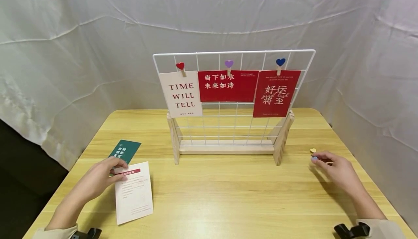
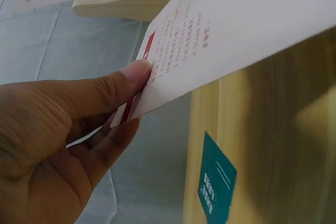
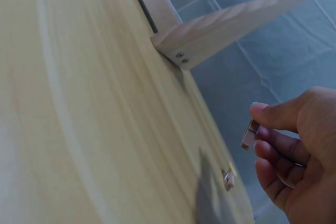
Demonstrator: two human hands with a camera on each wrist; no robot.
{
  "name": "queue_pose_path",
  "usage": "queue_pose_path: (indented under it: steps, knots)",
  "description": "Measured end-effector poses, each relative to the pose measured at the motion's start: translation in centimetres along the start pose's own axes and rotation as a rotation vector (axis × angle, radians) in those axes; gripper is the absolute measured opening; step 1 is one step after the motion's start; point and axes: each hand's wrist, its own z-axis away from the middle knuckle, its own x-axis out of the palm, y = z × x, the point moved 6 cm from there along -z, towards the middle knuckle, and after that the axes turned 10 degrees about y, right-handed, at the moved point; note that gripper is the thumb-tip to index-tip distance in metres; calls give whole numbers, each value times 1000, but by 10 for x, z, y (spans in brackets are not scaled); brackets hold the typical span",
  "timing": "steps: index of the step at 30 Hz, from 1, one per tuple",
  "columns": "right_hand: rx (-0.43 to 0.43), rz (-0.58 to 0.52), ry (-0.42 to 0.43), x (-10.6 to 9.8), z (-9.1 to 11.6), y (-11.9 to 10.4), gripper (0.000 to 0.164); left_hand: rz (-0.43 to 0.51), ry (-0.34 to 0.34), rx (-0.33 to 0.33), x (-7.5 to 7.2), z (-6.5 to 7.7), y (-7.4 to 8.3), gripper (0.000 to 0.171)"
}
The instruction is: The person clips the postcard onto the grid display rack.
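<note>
- Through the head camera I watch the left hand (image 1: 98, 179) pinch a white card (image 1: 135, 199) by its upper left part, near a red strip with pale lettering; lines of small print run below.
- A teal card (image 1: 129, 149) lies on the wooden table (image 1: 212, 191) just beyond that hand, which hides part of it.
- On the far right I have the right hand (image 1: 337, 170) holding a light-blue clip (image 1: 314, 158) at its fingertips, with a yellow heart clip (image 1: 313, 150) just beyond.
- Between the hands, toward the back, I see a white wire grid (image 1: 233, 52) on a wooden stand (image 1: 226, 148). Three cards hang in a row: a "TIME WILL TELL" card (image 1: 182, 95) under a red heart clip (image 1: 180, 65), a wide red card (image 1: 241, 90) under a purple heart clip (image 1: 229, 64), and an upright red card (image 1: 275, 81) under a dark-blue heart clip (image 1: 280, 62).
- From the left wrist I get the thumb on the white card's printed face and fingers behind it; the card is raised and slanted above the table, the teal card lying apart below.
- From the right wrist I find the light-blue clip squeezed between thumb and fingers, off the table; the other clip lies near the table's edge.
</note>
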Motion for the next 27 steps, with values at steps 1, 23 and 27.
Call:
queue_pose_path:
  steps: [1, 23, 27]
  knots:
    - [-7, -4, 3, 0, -1, -3, 29, -6, 5, 12, -1, 0, 2, 27]
    - [-187, -42, 14, 2, -16, -67, 15, 17, 46, 118, -12, -11, 29, 24]
    - [-192, -35, 8, 3, -18, -76, 13, 43, 53, 141, -13, -14, 34, 25]
